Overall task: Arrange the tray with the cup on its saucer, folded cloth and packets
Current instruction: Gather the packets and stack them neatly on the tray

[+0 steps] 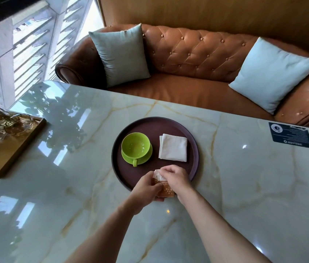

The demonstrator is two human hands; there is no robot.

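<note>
Round dark-brown tray [155, 124] on marble table [244, 186]: green cup [135, 147] on green saucer [146, 158], folded white cloth [173, 150] beside. Left hand [146, 186] and right hand [176, 178] both pinch orange-brown packets [166, 188] over tray's near rim.

Sitting on one round tray [155, 122]: one green cup [135, 147], one saucer [146, 158], one folded cloth [173, 147]. Holding packets [166, 188], number unclear, in two hands [146, 187] [175, 175]. Resting on one sofa [197, 54]: two cushions [121, 54] [271, 74].

Glossy pale marble table [77, 186] with amber veining, bearing a round dark tray [130, 126] at centre, a wooden tray [20, 147] at left edge, and a dark printed card [291, 135] at right.
</note>
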